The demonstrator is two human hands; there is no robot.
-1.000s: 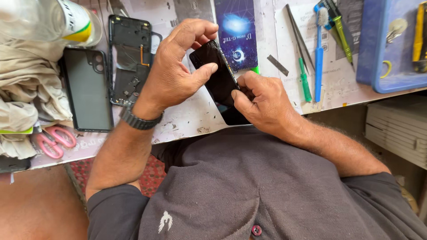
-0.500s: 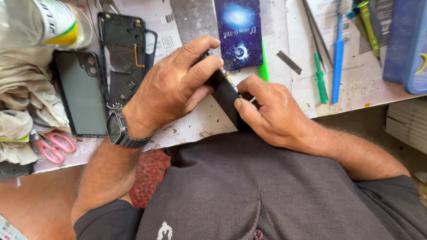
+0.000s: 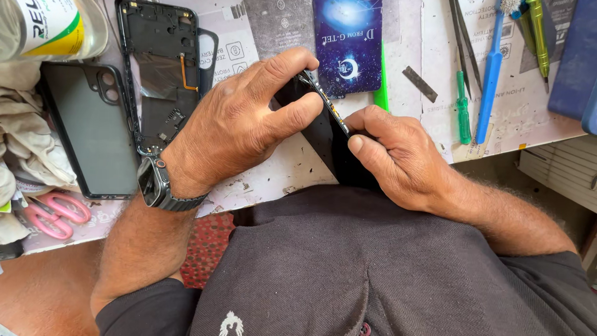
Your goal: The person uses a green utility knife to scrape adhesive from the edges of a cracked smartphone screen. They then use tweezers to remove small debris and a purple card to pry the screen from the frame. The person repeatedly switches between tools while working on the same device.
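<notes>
Both hands grip a black phone [image 3: 329, 134], tilted on edge over the table's near rim. My left hand [image 3: 239, 121], with a dark watch at the wrist, wraps its upper end, fingers curled over the edge. At the lower end my right hand [image 3: 398, 155] holds the phone with the thumb pressed along its side. Left of them lie a black phone frame [image 3: 163, 68] with exposed insides and a dark back cover [image 3: 90, 127].
A dark blue card [image 3: 348, 40] lies behind the phone. To the right lie a green screwdriver [image 3: 462, 106], a blue brush [image 3: 491, 68], tweezers [image 3: 463, 37] and a blue box [image 3: 575, 62]. Pink scissors [image 3: 53, 211], cloth [image 3: 25, 149] and a bottle [image 3: 50, 28] sit at left.
The view has drawn closer to the hands. My left hand's fingers have shifted to curl over the phone's upper edge, and the phone has turned more onto its edge.
</notes>
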